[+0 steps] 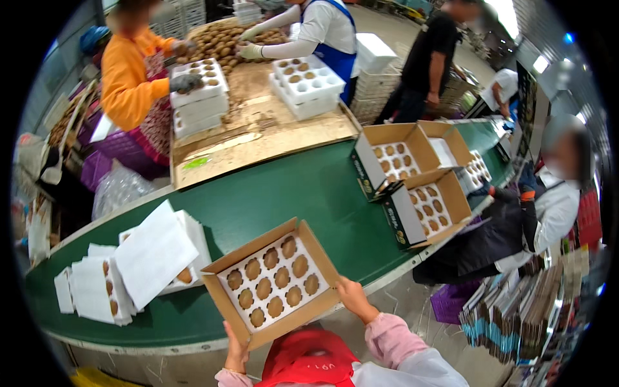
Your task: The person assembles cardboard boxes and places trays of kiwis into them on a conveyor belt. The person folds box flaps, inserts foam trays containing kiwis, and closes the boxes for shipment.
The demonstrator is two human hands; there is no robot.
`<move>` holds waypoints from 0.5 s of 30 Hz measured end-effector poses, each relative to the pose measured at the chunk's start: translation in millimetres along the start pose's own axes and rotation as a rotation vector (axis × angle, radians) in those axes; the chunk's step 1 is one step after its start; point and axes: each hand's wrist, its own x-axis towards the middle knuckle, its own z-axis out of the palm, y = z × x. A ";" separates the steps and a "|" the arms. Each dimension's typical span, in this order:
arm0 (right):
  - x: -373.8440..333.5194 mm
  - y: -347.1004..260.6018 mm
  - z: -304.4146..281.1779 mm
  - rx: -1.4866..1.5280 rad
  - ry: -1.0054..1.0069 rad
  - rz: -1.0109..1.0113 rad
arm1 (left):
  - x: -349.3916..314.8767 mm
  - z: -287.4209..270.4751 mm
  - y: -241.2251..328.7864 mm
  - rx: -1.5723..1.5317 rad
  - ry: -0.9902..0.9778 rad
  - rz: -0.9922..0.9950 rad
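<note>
An open cardboard box [313, 240] is tilted at the near edge of the green conveyor belt. Inside sits a white foam tray [271, 278], each visible hollow filled with a brown kiwifruit [282, 277]. My left hand [236, 348] grips the box's near left side, its fingers partly hidden by the cardboard. At the right end, my right hand [354, 300] is closed on the box wall, with some fingers hidden underneath. To the left on the belt lie foam trays of kiwifruit [184, 275], partly covered by loose white sheets [158, 251].
The green belt [277, 180] curves across the view. More open boxes [429, 209] with kiwifruit stand at right, near a co-worker [554, 206]. Beyond, two people handle kiwifruit at a wooden table [258, 138] with stacked foam trays [306, 97]. Flat cartons [516, 303] stand lower right.
</note>
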 end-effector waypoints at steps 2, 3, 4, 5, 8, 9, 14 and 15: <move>22.9 -1.3 -5.7 0.040 -0.101 0.114 | 27.7 8.4 4.8 0.067 -0.137 -0.068; 38.4 10.1 -5.1 0.067 0.016 0.071 | 39.7 18.0 7.3 0.100 -0.211 -0.095; 58.8 22.9 -10.6 0.100 0.057 0.051 | 59.6 22.5 -1.5 0.117 -0.226 -0.099; 78.5 40.3 -22.5 0.126 0.106 0.043 | 83.3 43.5 -6.9 0.194 -0.245 -0.127; 129.3 72.1 -72.8 0.143 0.374 0.142 | 156.1 127.2 -14.6 0.272 -0.389 -0.193; 128.8 81.9 -86.7 0.162 0.594 0.154 | 188.1 154.4 -27.9 0.250 -0.419 -0.213; -8.5 87.2 -172.9 0.013 0.621 -0.161 | 253.8 259.8 -0.6 0.309 -0.601 -0.120; -60.9 105.9 -205.8 -0.026 0.663 -0.086 | 238.1 279.9 0.1 0.295 -0.594 -0.293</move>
